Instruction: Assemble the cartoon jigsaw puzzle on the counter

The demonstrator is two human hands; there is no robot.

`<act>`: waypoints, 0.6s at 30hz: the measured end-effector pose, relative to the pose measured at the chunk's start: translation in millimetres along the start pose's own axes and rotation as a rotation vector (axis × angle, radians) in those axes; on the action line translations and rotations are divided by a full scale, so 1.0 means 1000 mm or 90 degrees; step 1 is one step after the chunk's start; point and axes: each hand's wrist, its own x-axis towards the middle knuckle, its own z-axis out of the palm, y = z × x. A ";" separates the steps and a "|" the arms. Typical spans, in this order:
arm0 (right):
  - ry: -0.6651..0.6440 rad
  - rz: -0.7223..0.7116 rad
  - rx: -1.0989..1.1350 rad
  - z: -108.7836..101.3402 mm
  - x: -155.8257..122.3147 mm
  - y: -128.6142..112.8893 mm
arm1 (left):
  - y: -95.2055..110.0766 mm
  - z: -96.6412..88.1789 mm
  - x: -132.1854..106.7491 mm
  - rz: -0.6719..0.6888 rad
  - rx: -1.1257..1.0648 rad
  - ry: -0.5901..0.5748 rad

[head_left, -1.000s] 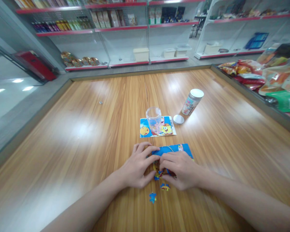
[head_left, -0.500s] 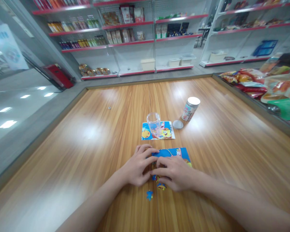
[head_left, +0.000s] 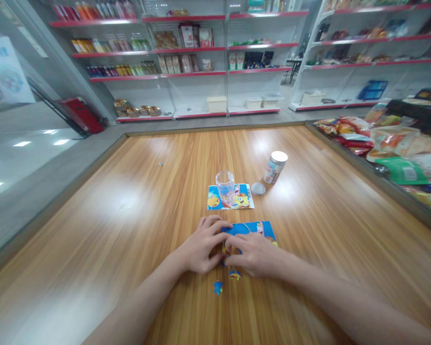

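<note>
A partly joined blue cartoon jigsaw [head_left: 253, 228] lies on the wooden table [head_left: 129, 206] just in front of me. My left hand [head_left: 201, 249] rests at its left edge with fingers curled onto the pieces. My right hand [head_left: 253, 256] covers the puzzle's lower part, fingertips pressed down on pieces beside the left hand. Two loose pieces lie near my wrists: a blue one [head_left: 218, 287] and a blue-and-yellow one [head_left: 234, 275]. What sits under my fingertips is hidden.
Behind the puzzle lies a cartoon picture card [head_left: 242, 201] with a clear plastic cup [head_left: 224, 185] standing on it. A white lid [head_left: 258, 188] and a labelled can [head_left: 274, 167] stand to the right. Snack bags [head_left: 380, 139] pile along the right edge. Shop shelves line the back.
The view has tilted up and drawn back a little, showing more shelving. Both hands stay pressed on the puzzle, with only small finger shifts.
</note>
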 end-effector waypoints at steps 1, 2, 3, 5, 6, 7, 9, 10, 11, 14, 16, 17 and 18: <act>-0.007 0.007 -0.003 0.000 0.000 0.000 | -0.001 0.000 0.000 0.005 0.002 0.003; -0.010 0.012 0.004 -0.001 0.000 0.000 | -0.002 0.001 0.000 0.008 0.004 0.006; -0.006 0.017 0.026 -0.002 0.000 0.000 | -0.002 0.001 0.000 0.011 0.005 0.009; 0.017 0.034 0.098 -0.003 -0.001 -0.001 | -0.003 0.002 -0.001 0.012 0.005 0.017; 0.033 0.049 0.135 -0.004 -0.001 -0.002 | -0.004 0.002 -0.001 0.013 0.003 0.021; 0.049 0.070 0.164 -0.005 -0.002 -0.002 | -0.004 0.002 -0.001 0.014 0.001 0.023; 0.073 0.121 0.189 -0.007 -0.002 -0.002 | -0.004 0.001 -0.001 0.017 -0.004 0.025; 0.083 0.146 0.193 -0.009 -0.001 -0.003 | -0.005 0.001 -0.001 0.018 -0.006 0.025; 0.094 0.172 0.204 -0.010 -0.001 -0.003 | -0.005 0.001 -0.001 0.018 -0.008 0.025; 0.134 0.256 0.243 -0.011 0.000 -0.004 | -0.005 0.001 -0.001 0.016 -0.006 0.020; 0.148 0.305 0.252 -0.010 0.000 -0.006 | -0.004 0.000 -0.001 0.014 -0.004 0.018; 0.147 0.324 0.252 -0.009 0.000 -0.008 | -0.004 0.000 -0.001 0.014 -0.005 0.021; 0.140 0.337 0.254 -0.008 0.000 -0.009 | -0.003 -0.001 -0.001 0.015 -0.007 0.024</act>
